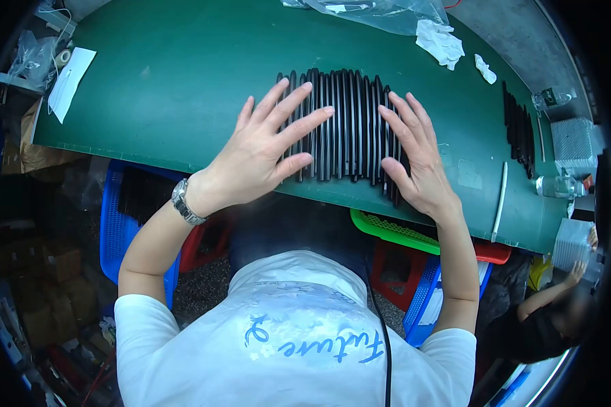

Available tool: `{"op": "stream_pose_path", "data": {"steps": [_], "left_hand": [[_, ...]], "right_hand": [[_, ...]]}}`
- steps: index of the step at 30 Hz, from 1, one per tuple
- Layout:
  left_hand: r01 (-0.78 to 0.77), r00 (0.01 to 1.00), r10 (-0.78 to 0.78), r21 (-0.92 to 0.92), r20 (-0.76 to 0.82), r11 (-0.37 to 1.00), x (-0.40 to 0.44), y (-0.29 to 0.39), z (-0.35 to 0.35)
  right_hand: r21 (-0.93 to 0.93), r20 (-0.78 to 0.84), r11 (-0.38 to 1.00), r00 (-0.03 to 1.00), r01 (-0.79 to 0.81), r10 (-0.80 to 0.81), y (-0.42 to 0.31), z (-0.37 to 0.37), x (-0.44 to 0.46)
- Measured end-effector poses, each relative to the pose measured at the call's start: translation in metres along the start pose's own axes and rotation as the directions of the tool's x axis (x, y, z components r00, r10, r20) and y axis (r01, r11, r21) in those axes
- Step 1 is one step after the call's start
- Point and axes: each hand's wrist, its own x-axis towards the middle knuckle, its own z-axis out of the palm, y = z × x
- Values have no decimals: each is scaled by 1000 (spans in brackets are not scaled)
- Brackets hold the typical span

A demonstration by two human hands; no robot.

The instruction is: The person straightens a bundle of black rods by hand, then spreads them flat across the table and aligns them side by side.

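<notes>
Many slim black rods [348, 129] lie side by side in a row on the green table [183, 74], their long sides running from the near edge toward the far side. Over the row's left end rests my left hand [261, 146], fingers spread across the rods, a metal watch on its wrist. At the right end, my right hand [417, 159] touches the outer rods with its fingers apart. Neither hand is closed round a rod. Both palms partly hide the rods beneath them.
More black rods [519, 129] lie at the table's right, near a clear bottle [560, 186] and stacked trays [574, 142]. White tissues [440, 44] and plastic sit at the back. Blue [115, 230] and green baskets [394, 233] stand below the near edge. Another person [536, 319] is at lower right.
</notes>
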Motion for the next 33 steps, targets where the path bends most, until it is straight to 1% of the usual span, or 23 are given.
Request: {"op": "stream_pose_path", "data": {"steps": [1, 3, 4, 6, 9, 13, 18, 20, 25, 28, 31, 33], "left_hand": [[5, 1000, -6, 46, 29, 999, -2, 6, 2], [-24, 999, 21, 79, 33, 997, 0, 7, 6], [-30, 999, 26, 101, 41, 994, 2, 11, 5], [-43, 998, 37, 110, 54, 993, 6, 16, 8], [-57, 987, 33, 155, 155, 986, 7, 19, 10], [-44, 985, 13, 177, 170, 983, 0, 15, 6], [-27, 988, -4, 204, 154, 979, -10, 9, 0], [-7, 993, -13, 165, 116, 986, -12, 8, 1], [41, 998, -43, 36, 42, 999, -17, 8, 1], [57, 998, -57, -12, -5, 998, -19, 7, 3], [42, 998, -44, 57, 39, 997, -17, 9, -2], [-22, 998, 14, 118, 68, 993, -15, 7, -3]], "right_hand": [[-77, 48, 997, 999, 25, -22, -2, 1, 0], [-228, 144, 970, 988, 88, -56, -7, 2, 0], [-256, 186, 963, 982, 89, -41, -6, 3, 0], [-249, 223, 965, 975, 83, -26, -6, 2, -1], [-255, 254, 965, 967, 67, 0, -8, -2, -3], [-259, 263, 964, 965, 63, 8, -8, -4, -5], [-177, 240, 983, 971, 39, 5, -7, -9, -6], [-143, 217, 989, 976, 45, -13, -10, -13, -11], [-124, 305, 989, 952, 78, -37, -33, -15, -7], [-110, 317, 990, 947, 90, -51, -38, -9, -1], [-105, 328, 989, 942, 105, -65, -39, -7, 9], [-110, 340, 987, 937, 119, -75, -38, -8, 20]]}}
